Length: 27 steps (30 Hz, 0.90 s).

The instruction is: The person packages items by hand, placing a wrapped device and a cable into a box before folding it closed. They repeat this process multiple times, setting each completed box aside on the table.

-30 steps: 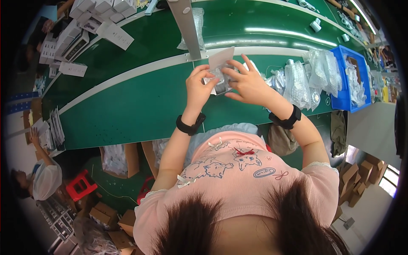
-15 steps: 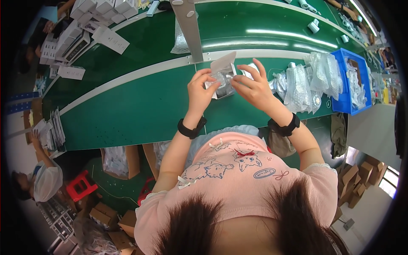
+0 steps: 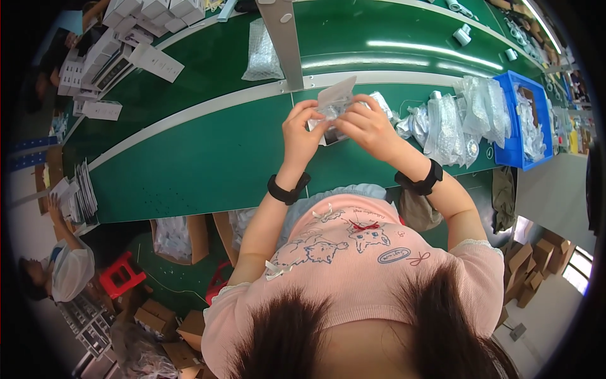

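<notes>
A small white open box (image 3: 334, 95) stands on the green workbench in front of me, its lid flap raised at the far side. Crumpled clear plastic wrap (image 3: 330, 112) shows in its mouth; what lies under it is covered by my fingers. My left hand (image 3: 303, 131) is closed at the box's left side, thumb and fingertips meeting at the wrap and the rim. From the right, my right hand (image 3: 369, 129) reaches over the box with curled fingers pinching the wrap. Just behind that hand lies a white wrapped item (image 3: 382, 103), partly hidden.
Several bubble-wrap pouches (image 3: 444, 129) lie to the right, beside a blue bin (image 3: 510, 148) holding more. A metal post (image 3: 282, 41) rises beyond the box, with a bubble-wrap sheet (image 3: 262, 54) next to it. White boxes (image 3: 104, 54) are piled far left. Another person (image 3: 69, 271) is at the left.
My right hand's raised, spread fingers have come down and curled in over the box. The wrap is bunched between both hands. My left hand has barely shifted.
</notes>
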Available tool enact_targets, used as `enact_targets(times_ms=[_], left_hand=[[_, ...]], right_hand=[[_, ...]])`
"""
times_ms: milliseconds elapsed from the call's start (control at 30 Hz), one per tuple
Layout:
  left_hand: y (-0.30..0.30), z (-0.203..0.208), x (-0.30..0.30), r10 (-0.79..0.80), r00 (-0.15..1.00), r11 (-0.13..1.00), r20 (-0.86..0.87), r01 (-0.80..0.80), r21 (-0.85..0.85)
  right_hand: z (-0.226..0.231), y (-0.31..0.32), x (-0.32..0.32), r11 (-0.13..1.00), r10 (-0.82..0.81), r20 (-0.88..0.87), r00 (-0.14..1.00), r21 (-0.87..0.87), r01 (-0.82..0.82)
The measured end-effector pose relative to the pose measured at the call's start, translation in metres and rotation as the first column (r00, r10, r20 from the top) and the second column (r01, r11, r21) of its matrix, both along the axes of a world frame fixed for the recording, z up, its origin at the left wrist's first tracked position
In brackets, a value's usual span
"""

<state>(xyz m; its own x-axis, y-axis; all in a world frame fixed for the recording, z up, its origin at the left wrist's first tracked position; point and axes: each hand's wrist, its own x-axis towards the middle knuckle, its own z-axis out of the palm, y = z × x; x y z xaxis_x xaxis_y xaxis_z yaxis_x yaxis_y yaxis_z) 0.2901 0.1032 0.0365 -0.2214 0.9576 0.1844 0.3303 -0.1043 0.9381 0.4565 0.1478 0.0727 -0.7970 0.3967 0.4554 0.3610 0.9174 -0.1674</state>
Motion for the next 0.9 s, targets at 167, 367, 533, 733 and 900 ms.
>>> enact_targets(times_ms=[167,367,533,733,900], left_hand=[[0.001,0.001,-0.004,-0.026,0.999,0.999,-0.032,0.026,0.025],[0.001,-0.005,-0.029,-0.038,0.893,0.998,0.449,0.009,0.067],[0.059,-0.04,-0.101,0.379,0.905,0.923,0.194,-0.384,-0.009],[0.162,-0.082,-0.142,0.177,0.687,0.876,-0.705,-0.436,-0.206],[0.162,-0.104,-0.165,0.083,0.628,0.867,-0.774,-0.428,-0.254]], right_hand=[[0.02,0.007,0.007,0.98,-0.02,0.447,0.894,-0.17,0.107],[-0.014,0.009,0.036,0.981,-0.071,-0.109,0.992,-0.188,0.05],[-0.056,0.001,0.026,0.712,-0.328,-0.305,0.894,-0.702,0.022],[-0.056,0.042,0.002,0.594,-0.257,-0.089,0.962,-0.8,0.084],[-0.041,0.135,-0.009,0.547,-0.533,-0.496,0.685,-0.82,-0.169]])
